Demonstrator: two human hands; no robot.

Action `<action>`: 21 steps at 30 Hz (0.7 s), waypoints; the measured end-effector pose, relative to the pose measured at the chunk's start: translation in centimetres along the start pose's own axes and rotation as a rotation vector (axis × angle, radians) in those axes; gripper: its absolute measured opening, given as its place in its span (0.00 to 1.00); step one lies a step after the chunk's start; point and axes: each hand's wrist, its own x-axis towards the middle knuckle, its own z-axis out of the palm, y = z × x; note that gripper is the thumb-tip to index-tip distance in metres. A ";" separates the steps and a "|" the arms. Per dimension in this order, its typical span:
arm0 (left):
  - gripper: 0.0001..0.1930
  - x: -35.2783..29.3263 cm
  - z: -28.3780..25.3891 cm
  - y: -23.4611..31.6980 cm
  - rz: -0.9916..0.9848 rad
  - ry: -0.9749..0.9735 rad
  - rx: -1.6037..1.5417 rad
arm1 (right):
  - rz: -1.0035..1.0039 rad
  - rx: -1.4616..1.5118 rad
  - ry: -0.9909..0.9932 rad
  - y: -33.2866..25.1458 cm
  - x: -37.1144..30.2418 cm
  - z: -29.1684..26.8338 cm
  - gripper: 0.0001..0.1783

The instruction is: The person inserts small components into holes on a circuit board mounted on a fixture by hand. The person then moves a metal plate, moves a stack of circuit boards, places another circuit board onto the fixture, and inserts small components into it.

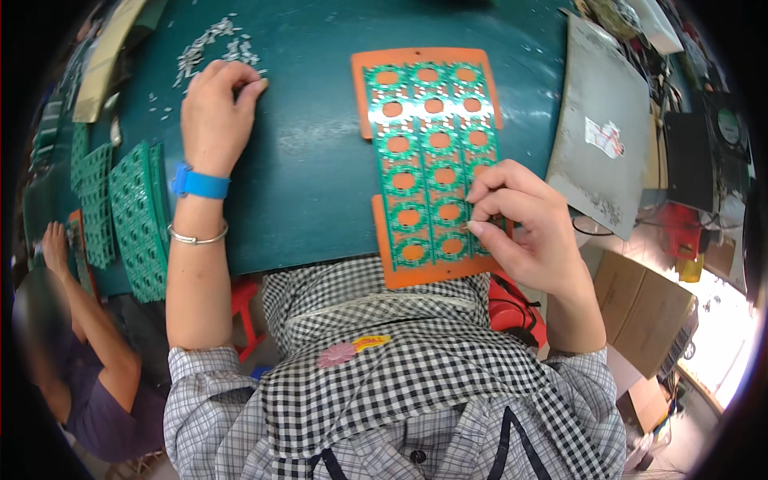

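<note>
A green circuit board panel (432, 200) with rows of round cut-outs lies on an orange carrier board (370, 120) at the front edge of the table. Over the panel's right side is my right hand (532, 228), thumb and forefinger pinched together just above the board. Whatever is between those fingertips is too small to name. My left hand (214, 120), with a blue band at the wrist, rests at the near side of a scatter of small pale grey parts (210, 40). Its fingers are curled into a pinch, and any part in them is hidden.
Several green panels (136, 216) stand stacked at the left, near a co-worker (104, 368) seated there. A grey metal sheet (604, 120) lies at the right of the green table (312, 184). Cardboard boxes (644, 308) stand on the lower right; red stool parts (248, 320) show below the table.
</note>
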 end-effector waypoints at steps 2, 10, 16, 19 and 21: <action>0.04 -0.2 0.4 0.3 0.038 0.028 0.027 | -0.037 0.028 0.006 0.3 -0.4 0.2 0.09; 0.03 -0.6 -0.3 2.0 -0.132 0.077 -0.116 | -0.094 -0.037 -0.015 0.3 -0.3 0.4 0.08; 0.08 -1.0 -0.5 2.6 -0.176 0.058 -0.358 | -0.141 -0.053 -0.029 0.6 -0.2 0.4 0.09; 0.09 -1.2 -0.9 2.3 -0.176 0.037 -0.410 | -0.140 -0.062 -0.045 0.6 -0.1 0.5 0.09; 0.09 -1.3 -1.0 2.2 -0.199 0.017 -0.480 | -0.173 -0.103 -0.044 0.4 0.0 0.6 0.10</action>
